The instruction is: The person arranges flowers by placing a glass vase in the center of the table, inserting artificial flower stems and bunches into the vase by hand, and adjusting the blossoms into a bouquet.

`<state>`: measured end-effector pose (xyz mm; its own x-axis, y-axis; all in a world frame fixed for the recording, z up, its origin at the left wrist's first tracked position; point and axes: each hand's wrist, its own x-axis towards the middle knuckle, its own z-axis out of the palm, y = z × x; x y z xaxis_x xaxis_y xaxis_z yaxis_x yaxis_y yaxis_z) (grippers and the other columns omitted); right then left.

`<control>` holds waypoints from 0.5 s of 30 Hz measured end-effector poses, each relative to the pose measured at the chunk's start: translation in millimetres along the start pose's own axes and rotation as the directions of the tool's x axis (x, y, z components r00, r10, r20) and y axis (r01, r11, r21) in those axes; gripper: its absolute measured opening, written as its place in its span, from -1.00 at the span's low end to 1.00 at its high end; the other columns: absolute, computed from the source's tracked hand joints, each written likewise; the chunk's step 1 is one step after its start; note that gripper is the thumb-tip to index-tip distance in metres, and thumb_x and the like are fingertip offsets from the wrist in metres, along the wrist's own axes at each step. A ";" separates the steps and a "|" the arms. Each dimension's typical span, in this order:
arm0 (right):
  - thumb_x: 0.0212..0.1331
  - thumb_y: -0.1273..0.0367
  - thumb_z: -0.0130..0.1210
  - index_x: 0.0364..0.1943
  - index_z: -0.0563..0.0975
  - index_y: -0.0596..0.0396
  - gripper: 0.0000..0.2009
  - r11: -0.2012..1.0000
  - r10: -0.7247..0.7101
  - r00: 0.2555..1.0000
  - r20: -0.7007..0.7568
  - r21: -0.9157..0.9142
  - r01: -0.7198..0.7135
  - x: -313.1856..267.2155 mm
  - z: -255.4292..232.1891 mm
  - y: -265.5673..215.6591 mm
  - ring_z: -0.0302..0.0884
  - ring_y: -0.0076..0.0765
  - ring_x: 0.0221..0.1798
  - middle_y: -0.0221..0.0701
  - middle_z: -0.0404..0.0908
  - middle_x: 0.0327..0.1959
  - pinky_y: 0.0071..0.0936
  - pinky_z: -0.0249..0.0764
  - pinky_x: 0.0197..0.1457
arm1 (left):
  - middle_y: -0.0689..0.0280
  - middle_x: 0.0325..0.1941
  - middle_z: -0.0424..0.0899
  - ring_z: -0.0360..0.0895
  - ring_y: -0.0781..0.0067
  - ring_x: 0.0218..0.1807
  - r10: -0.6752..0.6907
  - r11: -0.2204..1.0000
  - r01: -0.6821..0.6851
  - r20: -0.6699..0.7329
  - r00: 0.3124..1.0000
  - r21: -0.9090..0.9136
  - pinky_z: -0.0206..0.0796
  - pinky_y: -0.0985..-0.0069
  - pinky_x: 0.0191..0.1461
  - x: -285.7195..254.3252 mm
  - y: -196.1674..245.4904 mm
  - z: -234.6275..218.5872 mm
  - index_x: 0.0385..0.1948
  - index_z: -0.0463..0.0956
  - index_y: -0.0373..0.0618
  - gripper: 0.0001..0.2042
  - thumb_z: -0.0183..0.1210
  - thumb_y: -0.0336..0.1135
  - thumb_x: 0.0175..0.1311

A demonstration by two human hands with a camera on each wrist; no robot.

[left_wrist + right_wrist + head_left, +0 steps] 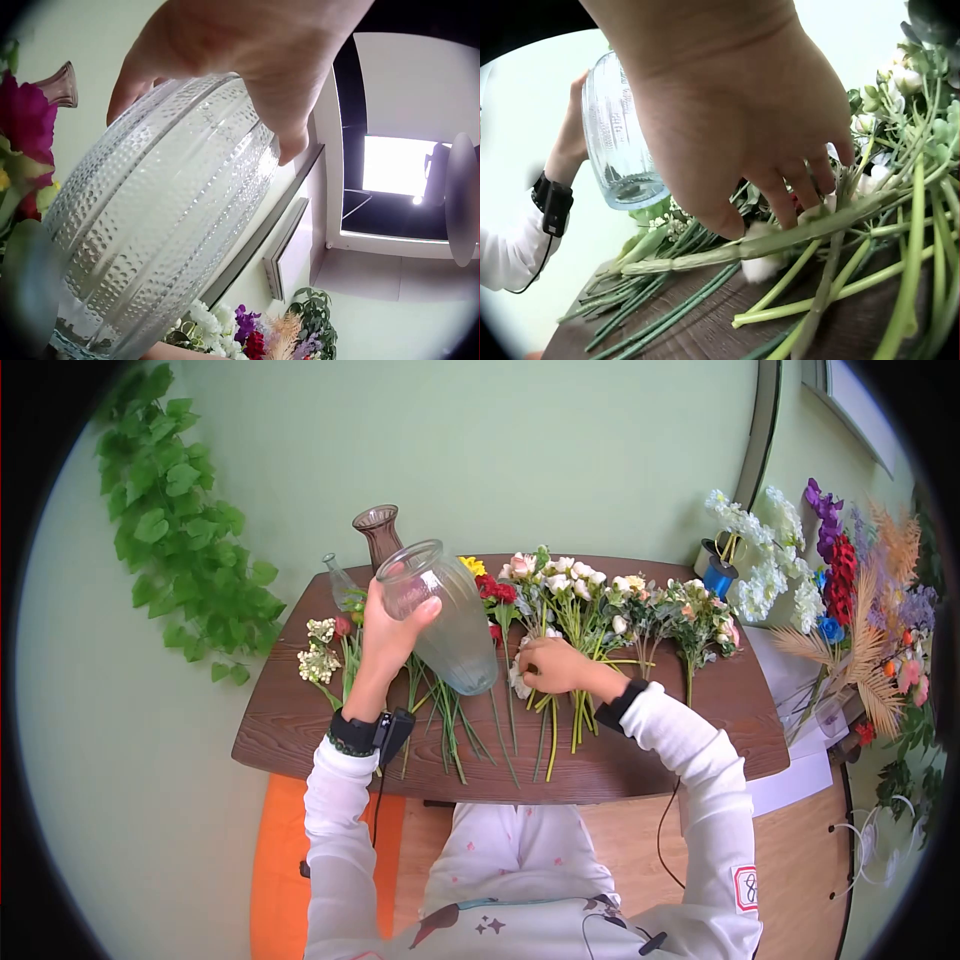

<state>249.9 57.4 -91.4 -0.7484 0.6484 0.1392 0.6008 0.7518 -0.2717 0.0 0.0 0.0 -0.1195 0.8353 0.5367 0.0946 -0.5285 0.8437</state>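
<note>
Printed shirt front [500, 932] closest at six o'clock, glass vase [452, 638] lifted in the left hand [388, 634]

On my feed, clocked from the head view's centre, white berry sprigs [319, 664] lie on the counter [290, 738] at nine. Toward ten, my left hand grips the vase below its rim. The vase tilts at eleven, base off the counter; I judge it rigid, fairly heavy, slick despite its dimples, and breakable, best held under the rim with a palm beneath the base. At three, my right hand [555, 663] curls down among green stems [802, 232]; whether its fingers pinch one, I cannot tell. White blooms [583, 573] lie near two.
</note>
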 end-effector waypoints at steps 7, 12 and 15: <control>0.03 0.03 -0.04 -0.13 0.49 0.12 -0.53 0.913 0.382 0.915 0.127 -0.204 -0.353 47.4 3.3 -15.8 0.29 -0.05 0.06 -0.23 0.51 -0.12 -0.13 0.16 0.11 | 0.19 -0.04 0.42 0.42 0.43 -0.01 0.016 1.000 -0.016 -0.012 1.000 0.011 0.27 0.48 0.07 -12.6 16.9 -29.0 0.09 0.15 -0.28 -0.31 0.31 -0.30 -0.11; 0.05 0.13 -0.05 -0.28 0.57 0.18 -0.61 0.891 0.444 0.887 0.129 -0.174 -0.420 79.2 8.7 -17.9 0.32 0.01 0.08 -0.14 0.56 -0.15 -0.13 0.23 0.06 | 0.19 0.00 0.38 0.39 0.42 0.02 0.014 0.999 -0.013 -0.022 1.000 0.032 0.26 0.47 0.08 -14.5 15.9 -44.6 0.09 0.14 -0.29 -0.30 0.31 -0.30 -0.12; 0.02 0.22 -0.04 -0.30 0.56 0.21 -0.67 0.919 0.394 0.900 0.184 -0.096 -0.383 102.2 27.5 -13.7 0.43 0.05 -0.01 -0.08 0.56 -0.18 -0.13 0.34 -0.01 | 0.17 0.05 0.32 0.36 0.39 0.06 0.008 0.999 -0.006 -0.028 1.000 0.046 0.25 0.46 0.09 -16.2 12.5 -53.4 0.10 0.13 -0.30 -0.28 0.32 -0.29 -0.14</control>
<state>157.4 110.0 -99.7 -0.4885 0.8583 -0.1569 0.8656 0.4541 -0.2110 -49.6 -28.2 2.7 -0.1464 0.8266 0.5434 0.1405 -0.5264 0.8386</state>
